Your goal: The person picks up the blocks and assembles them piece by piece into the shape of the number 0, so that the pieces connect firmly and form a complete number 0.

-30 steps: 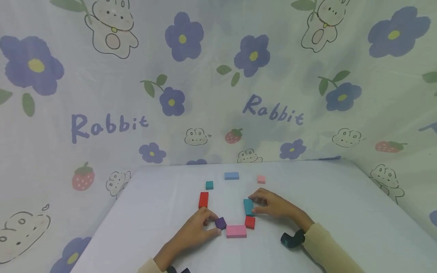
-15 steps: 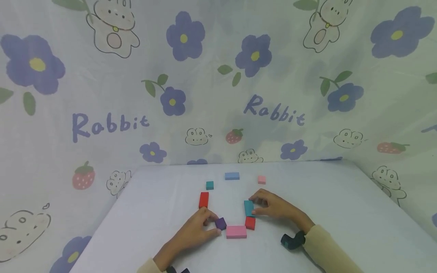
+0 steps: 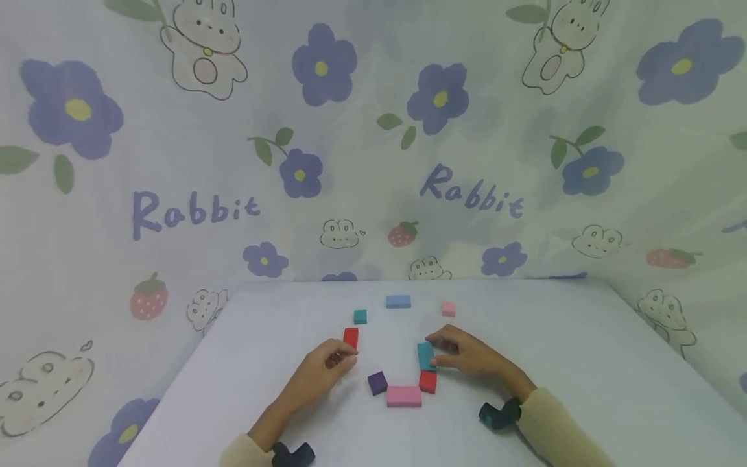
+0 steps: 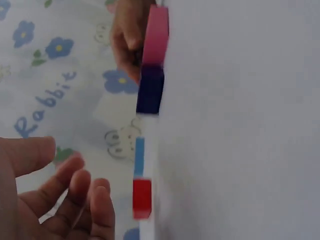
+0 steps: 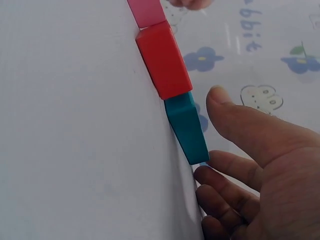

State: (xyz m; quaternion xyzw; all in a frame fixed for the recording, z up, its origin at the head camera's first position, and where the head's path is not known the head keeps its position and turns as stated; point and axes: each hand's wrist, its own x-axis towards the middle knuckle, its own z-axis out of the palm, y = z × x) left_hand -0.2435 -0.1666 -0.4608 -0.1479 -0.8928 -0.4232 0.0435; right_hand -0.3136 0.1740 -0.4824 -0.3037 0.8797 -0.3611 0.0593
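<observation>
In the head view my left hand (image 3: pixel 320 371) hovers by a red oblong block (image 3: pixel 351 336), its fingertips overlapping the block's near end. The left wrist view shows that hand's thumb and fingers apart, holding nothing. My right hand (image 3: pixel 467 352) is at the right side of a teal oblong block (image 3: pixel 425 357), fingertips close to its far end, thumb by its side. That teal block meets a red cube (image 3: pixel 428 382), which sits beside a pink oblong block (image 3: pixel 404 396). A tilted purple cube (image 3: pixel 377 383) adjoins the pink block's left corner.
Farther back on the white table (image 3: pixel 262 337) lie a small teal block (image 3: pixel 360 316), a light blue oblong block (image 3: pixel 398 301) and a small pink block (image 3: pixel 448 309). A patterned curtain (image 3: pixel 373 162) rises behind the table.
My left hand has left the purple cube and moved up and left to the red oblong block. The teal block slid slightly nearer the red cube; my right hand stays beside it.
</observation>
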